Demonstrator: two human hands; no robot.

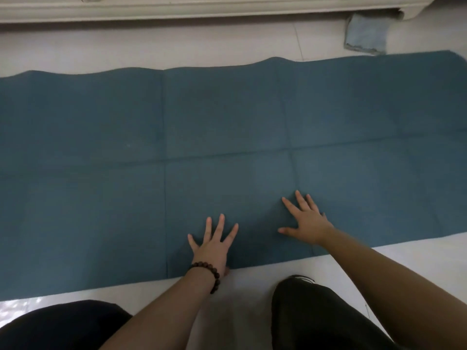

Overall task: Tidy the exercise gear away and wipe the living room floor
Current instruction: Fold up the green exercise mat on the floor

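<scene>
Two hands press flat on a blue exercise mat spread across the white floor. The left hand, fingers spread, rests at the near edge; the right hand, also spread, lies further in. A pale blue cloth lies beyond the mat, beside cream furniture. The mat shows fold creases and a wavy far edge.
</scene>
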